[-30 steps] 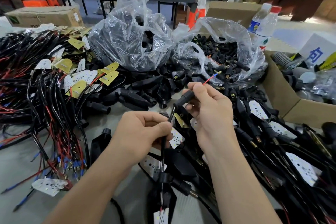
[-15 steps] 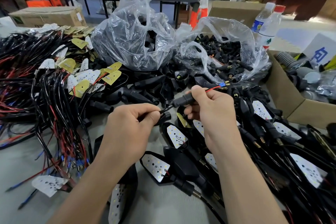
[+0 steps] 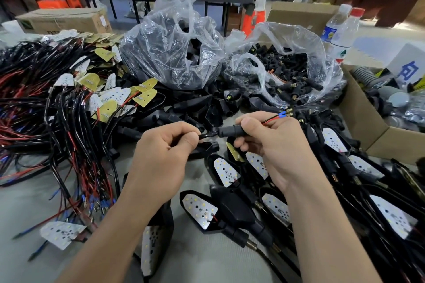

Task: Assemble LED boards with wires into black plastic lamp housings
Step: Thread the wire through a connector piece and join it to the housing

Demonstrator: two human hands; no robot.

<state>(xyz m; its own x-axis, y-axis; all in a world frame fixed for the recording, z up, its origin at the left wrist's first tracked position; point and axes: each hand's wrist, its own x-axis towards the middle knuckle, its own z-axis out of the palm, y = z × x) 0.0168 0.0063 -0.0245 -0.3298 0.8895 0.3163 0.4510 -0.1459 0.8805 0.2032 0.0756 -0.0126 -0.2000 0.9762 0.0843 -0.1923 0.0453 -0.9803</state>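
Wire point(image 3: 207, 135) — left hand point(image 3: 165, 147) (sleeve point(image 3: 231, 131), right hand point(image 3: 276, 147))

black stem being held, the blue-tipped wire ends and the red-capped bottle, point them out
black stem point(image 3: 230, 131): head view, bare middle of the tube.
blue-tipped wire ends point(image 3: 282, 114): head view, on the blue sleeve.
red-capped bottle point(image 3: 351, 26): head view, clear upper body below the cap.
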